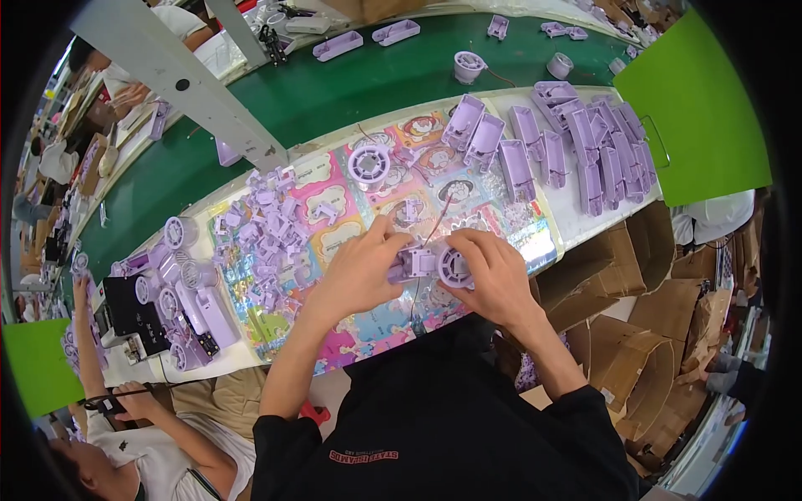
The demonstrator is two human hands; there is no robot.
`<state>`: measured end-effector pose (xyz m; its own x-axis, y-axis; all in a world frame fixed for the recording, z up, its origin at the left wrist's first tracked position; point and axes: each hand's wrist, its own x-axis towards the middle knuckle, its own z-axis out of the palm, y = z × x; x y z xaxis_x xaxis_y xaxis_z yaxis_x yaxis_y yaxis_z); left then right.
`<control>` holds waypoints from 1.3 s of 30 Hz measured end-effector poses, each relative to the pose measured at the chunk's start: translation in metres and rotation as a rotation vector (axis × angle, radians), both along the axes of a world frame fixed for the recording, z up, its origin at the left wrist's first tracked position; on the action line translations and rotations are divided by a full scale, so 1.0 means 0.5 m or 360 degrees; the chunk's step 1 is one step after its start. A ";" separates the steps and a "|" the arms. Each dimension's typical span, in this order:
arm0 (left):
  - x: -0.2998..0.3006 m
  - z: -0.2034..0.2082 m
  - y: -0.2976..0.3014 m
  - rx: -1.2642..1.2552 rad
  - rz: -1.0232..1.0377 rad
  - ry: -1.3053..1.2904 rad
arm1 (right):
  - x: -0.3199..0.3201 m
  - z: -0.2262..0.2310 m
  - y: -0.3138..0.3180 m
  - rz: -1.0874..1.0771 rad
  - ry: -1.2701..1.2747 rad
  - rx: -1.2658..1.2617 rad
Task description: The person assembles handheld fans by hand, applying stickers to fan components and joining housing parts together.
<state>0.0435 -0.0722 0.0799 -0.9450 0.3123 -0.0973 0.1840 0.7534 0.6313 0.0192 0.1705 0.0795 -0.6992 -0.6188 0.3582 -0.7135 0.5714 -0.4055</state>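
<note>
Low over the mat, in front of my body, my two hands hold lilac plastic parts end to end. My right hand (494, 271) has its fingers closed around a round, slotted fan housing (454, 266). On the other side my left hand (366, 269) is closed on a small lilac bracket (414, 263), which meets the housing's side. Whether the two are joined I cannot tell. A thin reddish wire (440, 219) rises by the parts. Beyond my hands, another round fan housing (369, 167) and a loose small lilac bracket (410, 210) lie on the colourful printed mat (336, 238).
Small lilac brackets (266, 225) are heaped at the left, near assembled fan parts (180, 288). Long lilac shells (595, 150) crowd the right. A green conveyor belt (334, 92) runs behind, with a metal post (188, 83). Cardboard boxes (622, 359) stand right; a co-worker (159, 434) sits left.
</note>
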 end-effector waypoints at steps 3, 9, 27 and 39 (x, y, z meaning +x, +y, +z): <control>0.000 -0.004 -0.010 0.0114 -0.0013 -0.0071 | -0.010 0.005 -0.008 0.0089 0.0098 0.0050; 0.000 0.008 -0.011 0.0226 -0.0110 0.0082 | -0.016 0.023 -0.017 0.0134 0.0258 0.0131; -0.152 0.077 -0.123 0.1298 0.0986 0.0473 | -0.067 -0.088 -0.140 -0.0172 0.0140 -0.0219; -0.481 -0.158 -0.284 0.0307 0.2142 0.0130 | -0.068 -0.149 -0.136 -0.0079 -0.0052 -0.0431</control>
<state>-0.1972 -0.2141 0.0010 -0.5271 -0.8454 -0.0869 -0.5752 0.2796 0.7687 -0.0147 0.1023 0.0052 -0.7402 -0.4682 0.4827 -0.6713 0.4732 -0.5705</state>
